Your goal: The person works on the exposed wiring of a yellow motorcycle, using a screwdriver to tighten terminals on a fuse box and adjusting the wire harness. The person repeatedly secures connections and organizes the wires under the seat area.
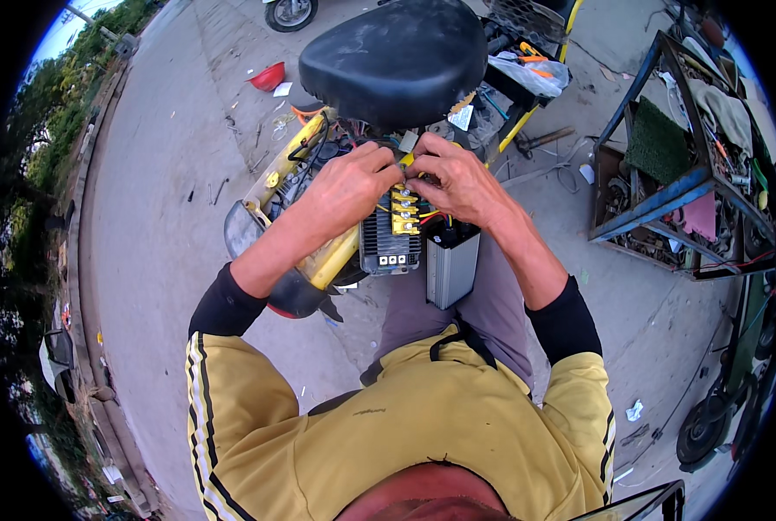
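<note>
Both my hands meet just below a black saddle (pixel 394 59) of a yellow-framed vehicle (pixel 294 165). My left hand (pixel 353 182) and my right hand (pixel 453 181) pinch at thin wires above a grey finned controller box (pixel 388 247) with a row of yellow terminals (pixel 404 211). A second, silver metal box (pixel 451 269) stands upright next to it, under my right wrist. The fingertips hide the exact part they hold.
A blue metal rack (pixel 674 187) full of tools and parts stands at the right. A hammer (pixel 544 139) lies on the concrete near it. A red bowl (pixel 269 76) sits at the far left. Small wheels (pixel 705 430) stand at the lower right.
</note>
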{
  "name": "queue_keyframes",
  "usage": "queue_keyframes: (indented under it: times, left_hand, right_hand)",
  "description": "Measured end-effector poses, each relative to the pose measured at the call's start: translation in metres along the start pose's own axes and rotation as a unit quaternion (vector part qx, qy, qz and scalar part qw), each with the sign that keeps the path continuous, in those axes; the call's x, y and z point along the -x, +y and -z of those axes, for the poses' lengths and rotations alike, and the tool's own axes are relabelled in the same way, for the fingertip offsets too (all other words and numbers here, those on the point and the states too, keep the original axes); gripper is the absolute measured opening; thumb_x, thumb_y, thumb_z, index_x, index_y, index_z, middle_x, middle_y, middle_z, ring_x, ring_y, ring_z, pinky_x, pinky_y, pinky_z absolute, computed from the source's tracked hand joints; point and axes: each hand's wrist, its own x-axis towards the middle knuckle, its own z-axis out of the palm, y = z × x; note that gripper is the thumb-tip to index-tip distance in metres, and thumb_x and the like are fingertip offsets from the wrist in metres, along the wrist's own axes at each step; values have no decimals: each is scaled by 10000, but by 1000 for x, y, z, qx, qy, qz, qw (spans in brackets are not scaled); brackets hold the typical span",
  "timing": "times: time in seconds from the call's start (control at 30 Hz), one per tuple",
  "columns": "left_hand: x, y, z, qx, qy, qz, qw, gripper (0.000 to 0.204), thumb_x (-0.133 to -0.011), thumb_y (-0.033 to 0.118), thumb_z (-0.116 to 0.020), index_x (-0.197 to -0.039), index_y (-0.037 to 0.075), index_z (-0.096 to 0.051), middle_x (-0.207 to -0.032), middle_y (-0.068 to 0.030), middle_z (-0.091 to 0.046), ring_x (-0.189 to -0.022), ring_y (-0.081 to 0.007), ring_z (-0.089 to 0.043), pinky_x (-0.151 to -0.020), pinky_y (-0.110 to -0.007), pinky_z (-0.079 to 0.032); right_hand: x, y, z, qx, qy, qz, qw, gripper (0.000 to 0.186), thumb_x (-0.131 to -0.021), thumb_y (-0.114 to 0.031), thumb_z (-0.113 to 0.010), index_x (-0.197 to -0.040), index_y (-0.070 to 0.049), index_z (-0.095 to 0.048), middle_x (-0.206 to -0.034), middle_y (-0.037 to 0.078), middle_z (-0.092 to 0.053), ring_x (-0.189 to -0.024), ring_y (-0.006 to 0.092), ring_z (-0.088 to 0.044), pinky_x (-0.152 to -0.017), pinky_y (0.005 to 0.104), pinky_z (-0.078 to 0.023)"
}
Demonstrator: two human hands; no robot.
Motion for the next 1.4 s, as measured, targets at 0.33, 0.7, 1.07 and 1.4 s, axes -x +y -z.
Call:
queue_keyframes:
  times: [0.33,0.7,1.07,1.4]
  left_hand:
    - [-2,4,0,25,21,18,999,212,-886,-15,-729,-1089,41,-703,-1007,-119,-659,-998,-331,-679,-870,-450,-584]
    - [-4,7,1,18,15,32,999,166,-918,3,-725,-1057,47,-645,-973,-129,-648,-991,-345,-679,-851,-462,-578]
    - [-5,9,0,25,11,37,999,176,-909,2,-737,-1050,43,-641,-971,-130,-648,-986,-345,-679,-851,-463,-580]
    - [-4,9,-1,15,12,42,999,195,-905,-3,-742,-1068,43,-646,-974,-135,-655,-986,-347,-684,-844,-461,-585]
  right_hand:
    - [5,-1,-9,-28,22,-15,999,123,-909,-28,-808,-1021,3,-768,-1040,102,-631,-947,306,-692,-815,424,-567]
    - [7,-1,-8,-1,38,7,999,155,-909,-40,-818,-1037,11,-749,-1040,106,-636,-958,321,-695,-830,433,-568]
    - [1,-2,-7,104,-22,32,994,163,-927,-63,-806,-1068,-1,-754,-1027,111,-649,-960,354,-694,-824,453,-571]
    - [5,0,-4,27,2,40,999,170,-933,-70,-806,-1075,-3,-742,-1020,115,-637,-918,358,-688,-806,457,-572]
